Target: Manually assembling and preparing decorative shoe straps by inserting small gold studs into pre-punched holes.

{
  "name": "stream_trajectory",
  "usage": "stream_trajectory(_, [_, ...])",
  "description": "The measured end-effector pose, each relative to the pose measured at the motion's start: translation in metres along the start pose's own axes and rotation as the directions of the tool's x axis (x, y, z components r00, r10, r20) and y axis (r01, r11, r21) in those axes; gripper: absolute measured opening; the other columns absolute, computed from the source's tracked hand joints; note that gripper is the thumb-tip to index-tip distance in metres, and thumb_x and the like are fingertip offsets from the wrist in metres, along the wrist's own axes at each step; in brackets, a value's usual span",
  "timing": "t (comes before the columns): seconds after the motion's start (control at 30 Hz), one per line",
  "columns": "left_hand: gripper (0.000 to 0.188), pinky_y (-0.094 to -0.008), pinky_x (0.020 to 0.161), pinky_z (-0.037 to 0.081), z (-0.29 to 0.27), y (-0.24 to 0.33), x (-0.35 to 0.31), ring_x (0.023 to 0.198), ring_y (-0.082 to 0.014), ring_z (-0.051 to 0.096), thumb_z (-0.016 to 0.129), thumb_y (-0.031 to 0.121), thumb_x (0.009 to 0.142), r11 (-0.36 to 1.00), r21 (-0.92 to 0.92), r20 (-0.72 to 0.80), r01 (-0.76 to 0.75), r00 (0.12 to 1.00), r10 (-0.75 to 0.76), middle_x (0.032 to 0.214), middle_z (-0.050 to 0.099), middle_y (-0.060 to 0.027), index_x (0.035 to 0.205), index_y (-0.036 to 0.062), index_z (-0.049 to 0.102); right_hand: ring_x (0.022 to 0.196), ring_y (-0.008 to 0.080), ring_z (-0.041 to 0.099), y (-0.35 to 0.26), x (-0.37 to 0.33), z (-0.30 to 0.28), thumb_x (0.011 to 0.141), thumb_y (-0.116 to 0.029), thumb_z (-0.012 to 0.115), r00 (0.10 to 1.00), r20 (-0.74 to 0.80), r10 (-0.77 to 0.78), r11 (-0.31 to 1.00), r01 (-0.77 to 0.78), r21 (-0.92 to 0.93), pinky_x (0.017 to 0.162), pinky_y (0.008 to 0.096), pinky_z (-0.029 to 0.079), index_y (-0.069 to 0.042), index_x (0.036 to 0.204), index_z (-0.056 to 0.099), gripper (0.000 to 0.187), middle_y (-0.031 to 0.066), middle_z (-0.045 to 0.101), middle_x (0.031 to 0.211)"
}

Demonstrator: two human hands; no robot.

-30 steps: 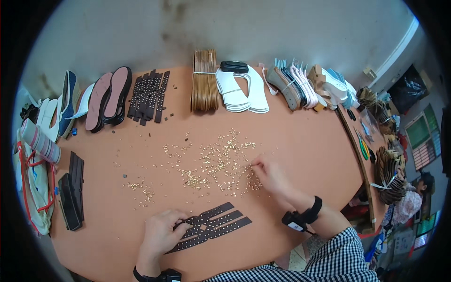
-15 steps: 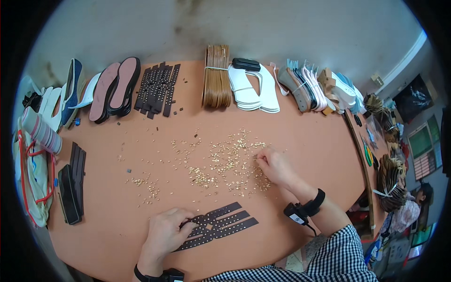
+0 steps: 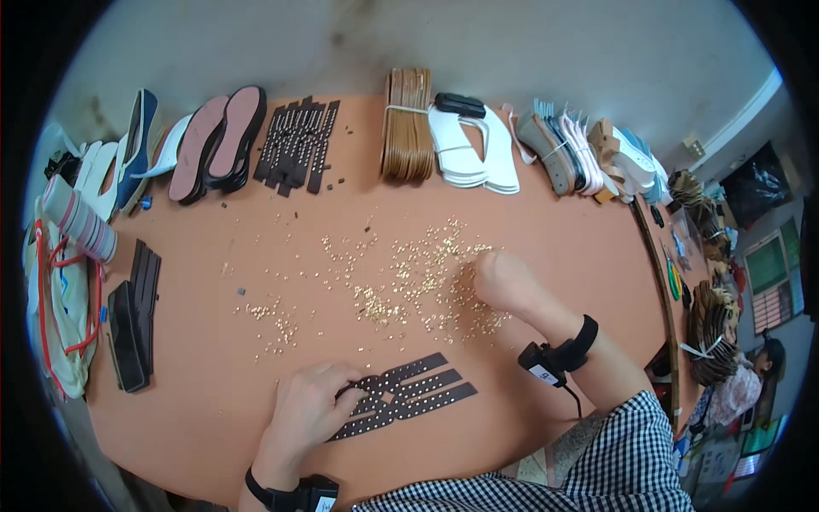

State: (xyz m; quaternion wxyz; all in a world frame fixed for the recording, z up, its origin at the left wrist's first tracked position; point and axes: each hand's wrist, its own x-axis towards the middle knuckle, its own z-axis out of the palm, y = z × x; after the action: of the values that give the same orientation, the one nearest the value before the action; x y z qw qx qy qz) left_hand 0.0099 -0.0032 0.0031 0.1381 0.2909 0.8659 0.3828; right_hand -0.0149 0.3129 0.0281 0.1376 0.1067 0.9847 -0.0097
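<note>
A dark brown strap piece, cut into several strips and dotted with small studs, lies on the table in front of me. My left hand rests on its left end, with thumb and fingers closed on the piece's edge. Small gold studs are scattered loose over the middle of the table. At the right side of this scatter, my right hand is curled down among the studs. Its fingertips are hidden under the hand, so whatever they hold does not show.
More studded straps lie at the back, beside pink-topped soles. A banded brown bundle and white cut pieces stand along the wall. A black box-like object lies at left. A person is at far right.
My right hand has turned over the studs, so its fingertips no longer show. My left hand stays on the strap piece. The whole view has shifted slightly.
</note>
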Motion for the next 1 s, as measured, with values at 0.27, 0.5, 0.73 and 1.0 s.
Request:
stream_trajectory(0.27, [0.016, -0.0371, 0.06, 0.05, 0.002, -0.002, 0.0, 0.068, -0.0266, 0.064, 0.068, 0.017, 0.077, 1.0, -0.004, 0.005, -0.005, 1.0, 0.005, 0.078, 0.065, -0.0078, 0.09, 0.0093, 0.069, 0.067, 0.0358, 0.064, 0.013, -0.008, 0.002, 0.078, -0.012, 0.057, 0.996, -0.082, -0.03, 0.989, 0.042, 0.139, 0.063, 0.0423, 0.051, 0.001, 0.077, 0.064, 0.014, 0.0213, 0.064, 0.073])
stream_trajectory(0.5, [0.018, -0.034, 0.058, 0.05, 0.004, -0.005, -0.002, 0.066, -0.0243, 0.064, 0.071, 0.013, 0.074, 0.999, 0.031, -0.025, -0.045, 0.999, 0.046, 0.076, 0.065, -0.007, 0.091, 0.0083, 0.067, 0.064, 0.0319, 0.062, -0.038, -0.086, 0.03, 0.078, -0.009, 0.064, 0.935, -0.271, -0.23, 0.818, 0.337, 0.467, 0.057, 0.0417, 0.05, -0.003, 0.08, 0.058, 0.008, 0.0147, 0.06, 0.072])
stream_trajectory(0.73, [0.018, -0.0351, 0.059, 0.05, 0.003, -0.004, -0.002, 0.067, -0.0254, 0.065, 0.071, 0.015, 0.074, 0.998, 0.038, -0.03, -0.056, 0.998, 0.057, 0.08, 0.067, -0.0069, 0.091, 0.009, 0.067, 0.064, 0.0293, 0.06, -0.055, -0.101, 0.05, 0.079, -0.005, 0.064, 0.809, -0.377, -0.45, 0.779, 0.563, 0.277, 0.056, 0.0383, 0.051, -0.004, 0.086, 0.055, 0.012, 0.0111, 0.055, 0.081])
stream_trajectory(1.0, [0.018, -0.0364, 0.061, 0.051, 0.003, -0.004, -0.001, 0.069, -0.0263, 0.065, 0.071, 0.016, 0.075, 0.998, 0.022, -0.034, -0.065, 0.997, 0.066, 0.081, 0.067, -0.0076, 0.09, 0.0086, 0.068, 0.069, 0.0283, 0.061, -0.062, -0.101, 0.048, 0.079, -0.005, 0.064, 0.8, -0.33, -0.5, 0.775, 0.584, 0.241, 0.057, 0.0374, 0.051, -0.004, 0.089, 0.054, 0.013, 0.0109, 0.055, 0.083])
